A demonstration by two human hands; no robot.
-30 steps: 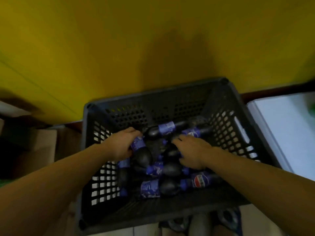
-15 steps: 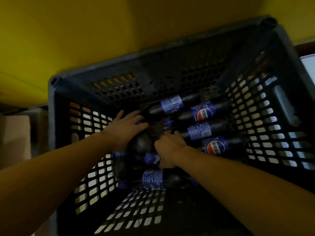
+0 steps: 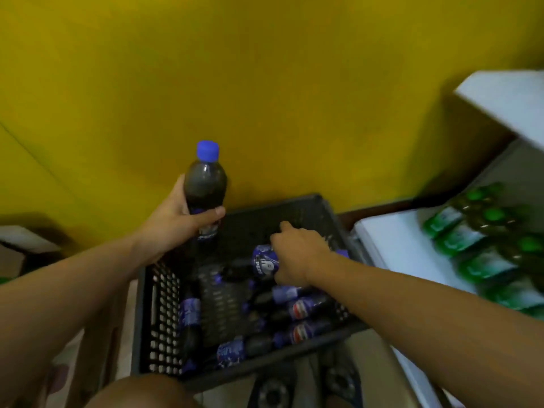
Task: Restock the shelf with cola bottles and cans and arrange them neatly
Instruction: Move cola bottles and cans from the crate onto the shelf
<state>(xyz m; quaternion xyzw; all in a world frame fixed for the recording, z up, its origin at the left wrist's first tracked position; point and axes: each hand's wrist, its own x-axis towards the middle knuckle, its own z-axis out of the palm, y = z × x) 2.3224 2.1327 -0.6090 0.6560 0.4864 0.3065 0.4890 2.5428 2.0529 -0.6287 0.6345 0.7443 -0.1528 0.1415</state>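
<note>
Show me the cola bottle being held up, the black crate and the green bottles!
cola bottle (image 3: 205, 187): head view, dark body above the fingers.
black crate (image 3: 160, 313): head view, left holed wall.
green bottles (image 3: 459, 240): head view, one bottle's label.

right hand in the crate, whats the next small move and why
Probably curl the right hand round the lying cola bottle under it and lift it out. The left hand holds an upright cola bottle above the black crate, and the white shelf shows bare space beside the green bottles. Whether the right hand grips yet is unclear.
</note>
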